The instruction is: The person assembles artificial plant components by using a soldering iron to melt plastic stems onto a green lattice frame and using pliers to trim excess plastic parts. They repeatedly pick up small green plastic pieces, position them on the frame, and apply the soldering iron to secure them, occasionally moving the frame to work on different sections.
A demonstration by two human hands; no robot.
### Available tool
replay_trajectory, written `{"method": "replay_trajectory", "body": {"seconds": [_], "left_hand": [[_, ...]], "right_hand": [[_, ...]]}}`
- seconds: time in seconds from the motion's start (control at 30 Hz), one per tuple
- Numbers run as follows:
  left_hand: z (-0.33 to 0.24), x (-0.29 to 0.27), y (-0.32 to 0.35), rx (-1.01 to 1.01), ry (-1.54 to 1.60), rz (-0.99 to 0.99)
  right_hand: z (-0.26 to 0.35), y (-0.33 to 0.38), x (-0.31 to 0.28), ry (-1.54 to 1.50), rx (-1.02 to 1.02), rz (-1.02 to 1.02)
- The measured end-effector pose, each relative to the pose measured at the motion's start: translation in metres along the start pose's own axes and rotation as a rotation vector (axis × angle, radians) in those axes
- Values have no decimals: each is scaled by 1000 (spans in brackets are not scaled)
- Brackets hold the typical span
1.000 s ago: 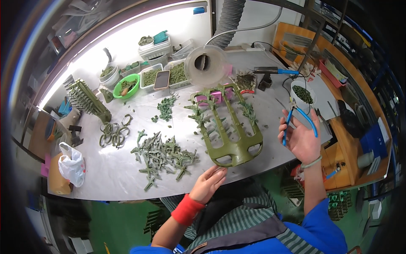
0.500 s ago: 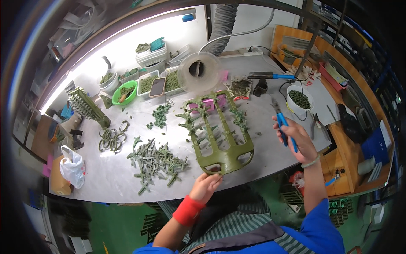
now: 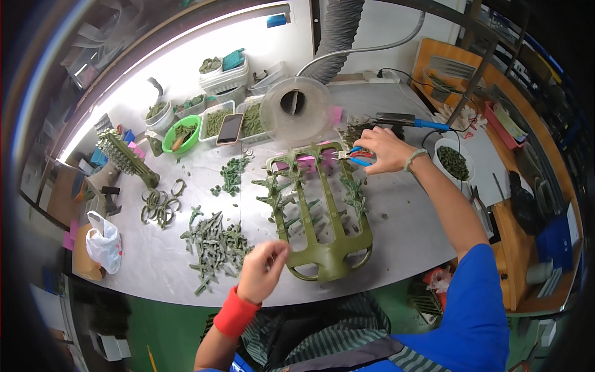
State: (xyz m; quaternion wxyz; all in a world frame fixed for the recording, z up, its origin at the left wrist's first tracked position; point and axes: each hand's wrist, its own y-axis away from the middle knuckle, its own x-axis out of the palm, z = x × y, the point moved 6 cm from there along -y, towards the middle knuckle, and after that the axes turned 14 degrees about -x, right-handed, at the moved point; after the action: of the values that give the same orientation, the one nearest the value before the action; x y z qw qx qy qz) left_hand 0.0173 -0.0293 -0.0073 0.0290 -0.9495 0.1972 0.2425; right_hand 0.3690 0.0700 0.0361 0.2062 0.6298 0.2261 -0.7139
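Note:
The olive-green rack-like frame [image 3: 331,263] lies on the grey table, with pale and green leaf-like pieces [image 3: 353,198] along its bars. At its far right corner, my right hand [image 3: 389,150] is closed on pliers [image 3: 358,161] with blue handles; some red shows between them. The metal jaws point left, close to the frame's corner. My left hand [image 3: 263,273] hovers beside the near left corner, its fingers curled in; what they hold, if anything, is hidden. Left of it lies a heap of grey-green sprig-like pieces [image 3: 214,248].
Green rings [image 3: 161,204] and a small green pile [image 3: 232,173] lie left of the frame. Behind stand a green bowl [image 3: 181,133], a phone [image 3: 230,129] on tubs of green bits, and a round translucent hood [image 3: 297,115]. A white bucket [image 3: 452,160] stands at right.
My right hand has carried the pliers leftward and away from me to the frame's far right corner. My left hand has let go of the frame's near edge, moved left and curled up.

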Motion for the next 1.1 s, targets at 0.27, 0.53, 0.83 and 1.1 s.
{"method": "replay_trajectory", "body": {"seconds": [0.27,0.53,0.83,1.1], "left_hand": [[-58,-8,-127,405,-347,-283],[-64,25,-212,475,-605,-201],[-60,47,-240,447,-904,-42],[-61,47,-246,420,-1029,1]], "right_hand": [[-22,-19,21,-113,-93,24],[-25,-33,32,-139,-211,-20],[-24,-46,35,-125,-278,62],[-25,-53,34,-185,-275,229]]}}
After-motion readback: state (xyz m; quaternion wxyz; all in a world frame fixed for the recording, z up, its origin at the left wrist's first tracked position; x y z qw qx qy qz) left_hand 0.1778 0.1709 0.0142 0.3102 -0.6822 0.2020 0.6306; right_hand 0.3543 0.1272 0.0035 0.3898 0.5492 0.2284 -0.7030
